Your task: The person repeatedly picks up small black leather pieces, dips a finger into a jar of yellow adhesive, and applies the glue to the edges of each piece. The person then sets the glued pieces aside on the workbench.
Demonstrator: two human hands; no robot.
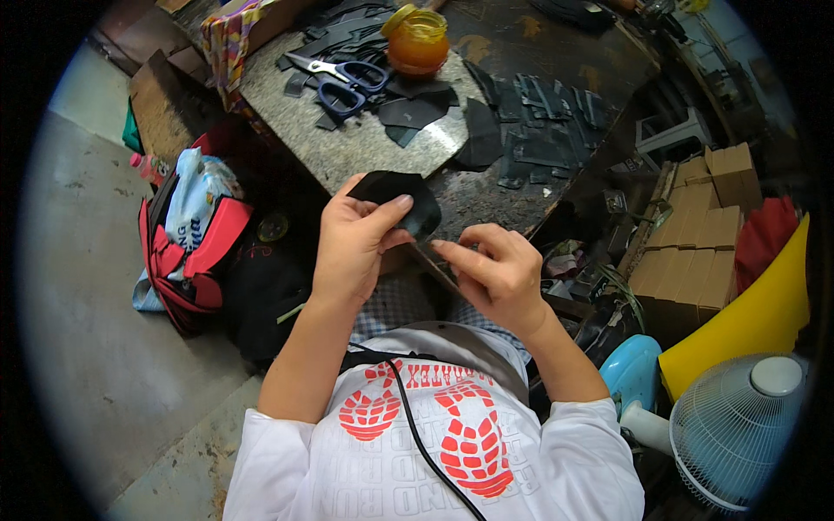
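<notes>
Partly hidden black piece point(408, 201) behind left hand point(352, 243)

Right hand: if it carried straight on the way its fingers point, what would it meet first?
The right hand points left toward the black piece held by the left hand; it would likely meet that piece or the left thumb first, though depth is unclear.

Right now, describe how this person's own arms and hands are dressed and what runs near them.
Both forearms are bare from elbow to wrist. The left hand and right hand wear no gloves, and no rings or watch show. Short white sleeves cover the upper arms, part of a white shirt with red printed shapes. A thin black cable runs down the chest between the arms.
</notes>
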